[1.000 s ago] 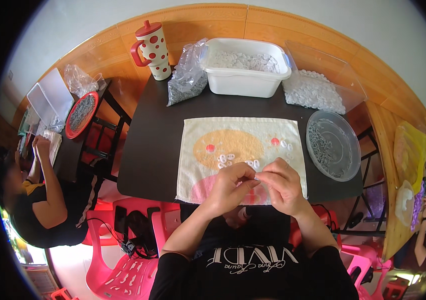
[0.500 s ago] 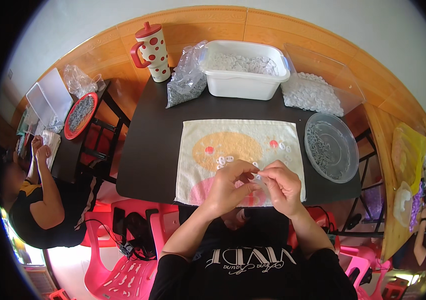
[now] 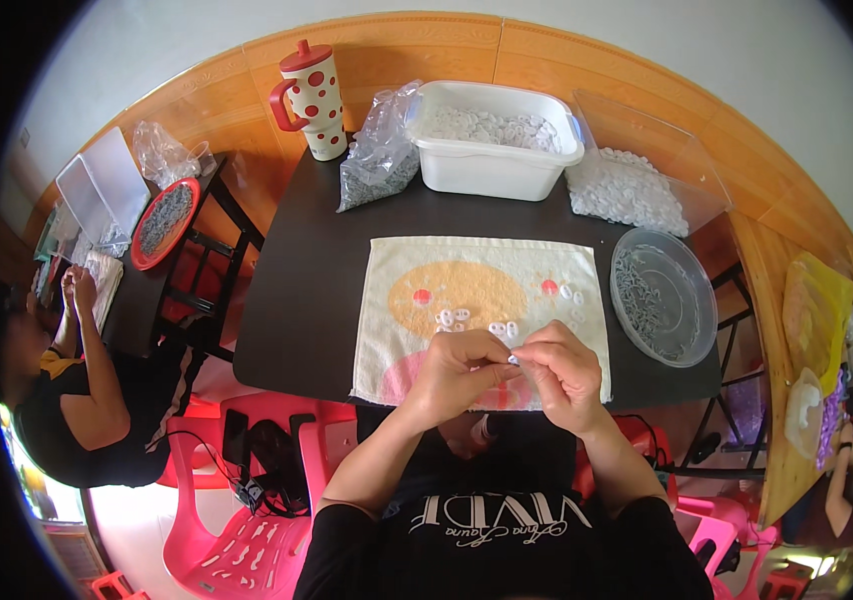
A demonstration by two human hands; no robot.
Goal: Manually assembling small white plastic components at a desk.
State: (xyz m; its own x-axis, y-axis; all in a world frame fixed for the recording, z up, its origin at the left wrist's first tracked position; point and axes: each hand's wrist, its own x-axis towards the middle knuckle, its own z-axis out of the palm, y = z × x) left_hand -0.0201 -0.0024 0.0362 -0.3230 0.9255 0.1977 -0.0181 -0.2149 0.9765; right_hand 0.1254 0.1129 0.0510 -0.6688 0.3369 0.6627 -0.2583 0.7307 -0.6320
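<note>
Over the near edge of a cream towel printed with orange and pink shapes, my two hands meet. My left hand pinches a small white plastic piece between thumb and forefinger. The bent fingers of my right hand close on the same piece from the other side; most of it is hidden by fingertips. Just beyond my fingers lie small white oval pieces with holes. More white pieces sit in a cluster to the left, and others to the right.
A round clear tub of small grey parts stands right of the towel. Behind are a white basin of white pieces, a bag of grey parts, a heap of white pieces and a dotted tumbler. A person sits left.
My hands have drawn closer together, and my left fingers have folded down. The white pieces beyond my fingertips show more fully now. The view has shifted slightly.
</note>
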